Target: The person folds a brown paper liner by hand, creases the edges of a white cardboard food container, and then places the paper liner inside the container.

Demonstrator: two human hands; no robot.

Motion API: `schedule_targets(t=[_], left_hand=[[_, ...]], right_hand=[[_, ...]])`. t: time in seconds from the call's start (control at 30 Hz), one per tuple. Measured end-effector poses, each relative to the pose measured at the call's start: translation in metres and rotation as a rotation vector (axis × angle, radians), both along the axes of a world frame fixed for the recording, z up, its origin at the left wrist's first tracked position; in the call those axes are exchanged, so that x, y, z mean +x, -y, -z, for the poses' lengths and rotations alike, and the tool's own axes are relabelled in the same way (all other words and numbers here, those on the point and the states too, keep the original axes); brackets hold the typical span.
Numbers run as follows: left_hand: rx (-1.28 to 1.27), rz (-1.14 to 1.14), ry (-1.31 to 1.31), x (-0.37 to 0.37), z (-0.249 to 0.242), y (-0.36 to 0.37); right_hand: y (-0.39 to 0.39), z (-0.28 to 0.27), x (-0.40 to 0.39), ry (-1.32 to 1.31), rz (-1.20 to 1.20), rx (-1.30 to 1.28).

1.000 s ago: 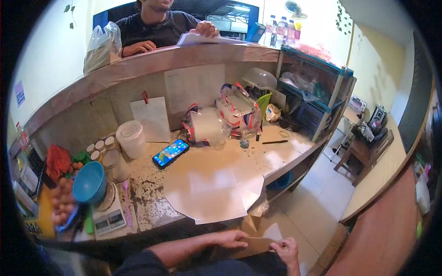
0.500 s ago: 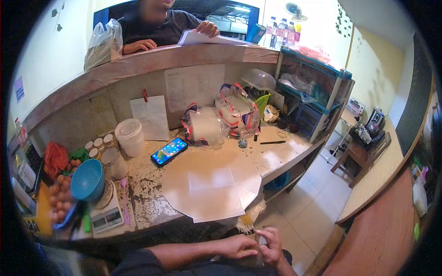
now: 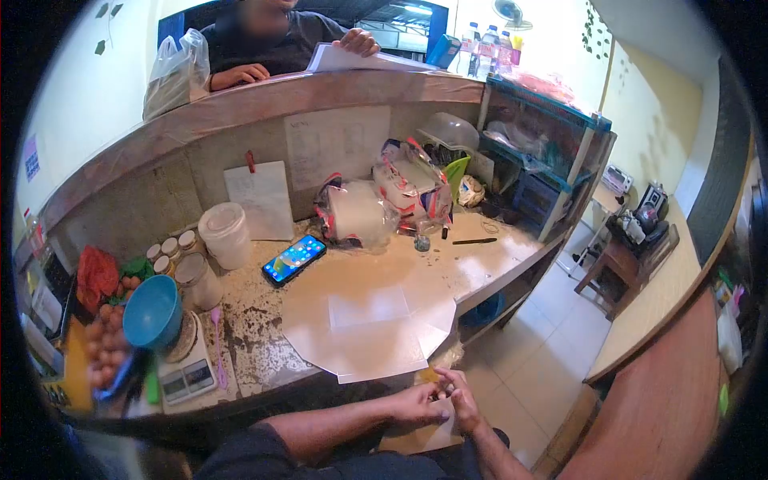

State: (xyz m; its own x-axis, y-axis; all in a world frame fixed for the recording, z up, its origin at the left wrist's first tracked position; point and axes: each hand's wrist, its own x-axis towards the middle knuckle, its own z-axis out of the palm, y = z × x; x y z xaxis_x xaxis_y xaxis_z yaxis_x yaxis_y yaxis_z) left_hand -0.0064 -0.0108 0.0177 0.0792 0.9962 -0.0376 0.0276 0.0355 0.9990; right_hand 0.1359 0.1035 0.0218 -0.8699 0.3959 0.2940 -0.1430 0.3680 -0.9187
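My left hand [image 3: 416, 403] and my right hand [image 3: 462, 402] meet low in front of my body, past the counter's front edge. Both have curled fingers pressed close together; whatever small thing is between them is too hidden to name. Just below the hands lies a tan, flat piece [image 3: 428, 436] over my lap. Nearest on the counter is an unfolded sheet of pale board [image 3: 376, 332] with angled corners and fold lines, its front flap jutting over the edge. A yellowish bristly thing [image 3: 426, 375] shows partly behind my hands.
A lit phone [image 3: 294, 260], white tub [image 3: 225, 234], blue bowl [image 3: 152, 312], eggs [image 3: 104, 346] and a kitchen scale [image 3: 188, 382] stand left. Plastic-wrapped white packs [image 3: 356, 214] sit at the back. Across the raised ledge, a person [image 3: 272, 44] holds papers [image 3: 364, 60].
My hands have shifted slightly up and closer together. The tan piece now shows below them, and the whitish bit seen at my right fingers is hidden.
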Motion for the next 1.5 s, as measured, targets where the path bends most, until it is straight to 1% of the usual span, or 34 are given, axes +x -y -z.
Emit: schedule_targets(t=[0.03,0.1,0.17,0.2,0.23,0.27,0.3,0.33,0.37,0.4,0.43,0.47,0.5,0.57,0.6,0.63,0.67,0.73,0.77,0.83,0.87,0.93,0.97,1.0,1.03,1.07,1.13,1.2,1.27,1.3,1.37,1.4,1.47,1.5], left_hand=[[-0.013,-0.009,0.119,0.001,-0.002,-0.001],[-0.055,0.024,0.102,-0.007,0.032,-0.008],[-0.098,0.054,0.087,-0.009,0.053,-0.01],[-0.052,-0.013,0.128,-0.008,0.051,-0.008],[-0.008,-0.082,0.168,-0.01,0.048,-0.005],[-0.01,-0.083,0.164,-0.017,0.044,-0.002],[-0.304,-0.185,0.063,-0.026,0.016,0.003],[-0.597,-0.284,-0.037,-0.031,0.001,0.006],[-0.107,-0.363,0.157,-0.032,0.045,0.005],[-0.112,-0.354,0.157,-0.037,0.066,0.004],[-0.275,-0.275,0.203,-0.043,0.077,0.005],[-0.437,-0.195,0.248,-0.045,0.088,0.003],[-0.42,-0.162,0.338,-0.035,0.023,0.015],[-0.461,-0.144,0.304,-0.035,-0.005,0.017],[-0.494,-0.134,0.274,-0.035,-0.009,0.017],[-0.397,-0.143,0.112,-0.039,0.009,0.011],[-0.397,-0.14,0.112,-0.042,0.026,0.01],[-0.394,-0.188,0.048,-0.034,-0.007,0.014],[-0.394,-0.179,0.051,-0.033,0.004,0.012],[-0.107,-0.184,0.079,-0.031,0.019,0.01],[-0.109,-0.178,0.088,-0.03,0.027,0.011],[-0.239,-0.209,0.014,-0.021,-0.004,0.016],[-0.192,-0.119,-0.01,-0.031,0.033,0.007],[-0.187,-0.107,-0.008,-0.028,0.026,0.006],[-0.117,-0.092,-0.005,-0.024,0.011,0.006],[-0.05,-0.077,-0.002,-0.02,0.004,0.006],[-0.067,-0.063,-0.019,-0.017,0.008,0.001],[-0.084,-0.058,-0.037,-0.013,0.008,0.0],[-0.078,-0.122,-0.072,-0.009,0.0,0.004],[-0.078,-0.122,-0.073,-0.008,0.005,0.005],[0.09,-0.324,-0.321,-0.005,0.021,0.01],[0.089,-0.327,-0.324,-0.002,0.025,0.013],[0.122,-0.531,-0.386,0.004,0.03,0.017],[0.117,-0.533,-0.387,0.005,0.03,0.017]], right_hand=[[-0.001,0.005,-0.003,-0.004,0.002,-0.031],[-0.006,0.013,-0.009,-0.01,0.008,-0.06],[-0.01,0.016,-0.012,0.058,0.092,-0.044],[-0.01,0.011,-0.011,0.058,0.094,-0.045],[-0.009,0.006,-0.007,0.089,0.135,0.143],[-0.007,-0.001,-0.003,0.117,0.175,0.33],[-0.001,-0.006,0.006,0.226,0.2,0.265],[0.001,0.002,0.009,0.223,0.202,0.266],[0.005,0.015,0.013,0.246,0.188,0.145],[0.01,0.027,0.018,0.269,0.178,0.022],[0.015,0.03,0.02,0.291,0.169,-0.099],[0.015,0.031,0.02,0.293,0.178,-0.101],[0.016,0.026,0.016,0.265,0.222,-0.095],[0.021,0.029,0.012,0.235,0.268,-0.096],[0.02,0.039,0.009,0.162,0.272,-0.154],[0.019,0.043,0.006,0.088,0.275,-0.21],[0.02,0.047,0.004,0.089,0.277,-0.209],[0.026,0.05,-0.001,-0.03,0.361,-0.122],[0.026,0.053,0.001,-0.025,0.369,-0.12],[0.027,0.053,0.004,-0.047,0.384,-0.001],[0.03,0.054,0.009,-0.038,0.39,-0.001],[0.036,0.043,0.016,0.018,0.402,-0.096],[0.037,0.043,0.019,0.02,0.411,-0.092],[0.039,0.044,0.022,-0.017,0.425,0.012],[0.039,0.044,0.026,-0.052,0.439,0.116],[0.039,0.044,0.029,-0.047,0.451,0.119],[0.038,0.044,0.035,-0.019,0.463,0.021],[0.035,0.045,0.037,-0.031,0.462,0.018],[0.033,0.044,0.038,-0.049,0.455,0.014],[0.034,0.041,0.037,-0.049,0.473,-0.047],[0.033,0.04,0.035,-0.053,0.489,-0.11],[0.033,0.041,0.033,-0.08,0.496,-0.141],[0.033,0.044,0.029,-0.105,0.499,-0.178],[0.033,0.044,0.026,-0.126,0.504,-0.166]])
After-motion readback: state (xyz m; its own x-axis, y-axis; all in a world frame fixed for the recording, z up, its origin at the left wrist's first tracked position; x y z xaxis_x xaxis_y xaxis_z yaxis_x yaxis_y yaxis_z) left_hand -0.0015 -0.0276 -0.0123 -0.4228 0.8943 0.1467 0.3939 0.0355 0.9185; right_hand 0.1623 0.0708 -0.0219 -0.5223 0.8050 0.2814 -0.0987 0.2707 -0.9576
